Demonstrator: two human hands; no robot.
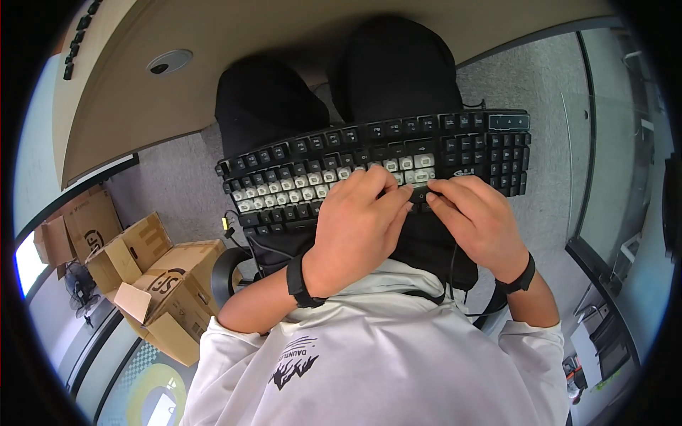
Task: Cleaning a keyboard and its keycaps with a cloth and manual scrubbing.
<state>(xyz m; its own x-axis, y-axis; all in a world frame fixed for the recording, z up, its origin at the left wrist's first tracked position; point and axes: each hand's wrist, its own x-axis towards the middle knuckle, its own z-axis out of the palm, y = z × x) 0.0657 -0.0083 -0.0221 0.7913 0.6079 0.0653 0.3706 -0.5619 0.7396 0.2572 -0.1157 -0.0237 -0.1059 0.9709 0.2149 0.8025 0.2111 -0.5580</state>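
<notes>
A black keyboard [312, 157] lies across my lap. Two of its letter rows have no caps, and the white switch seats [284, 185] are bare; the rows around them still carry black caps. My left hand [359, 224] rests over the lower right of the letter block, its thumb and fingers pinched on the left end of a wide black keycap [421, 194]. From the other side, my right hand [479, 220] pinches the right end with thumb and forefinger. Whether the keycap is seated or lifted is hidden by the fingertips.
Several loose black keycaps [78, 39] lie on the desk [106, 106] at the upper left. Its edge runs above my knees. Opened cardboard boxes [167, 280] stand on the floor at left. A cable [455, 266] hangs near my right wrist; a chair armrest [226, 270] is at left.
</notes>
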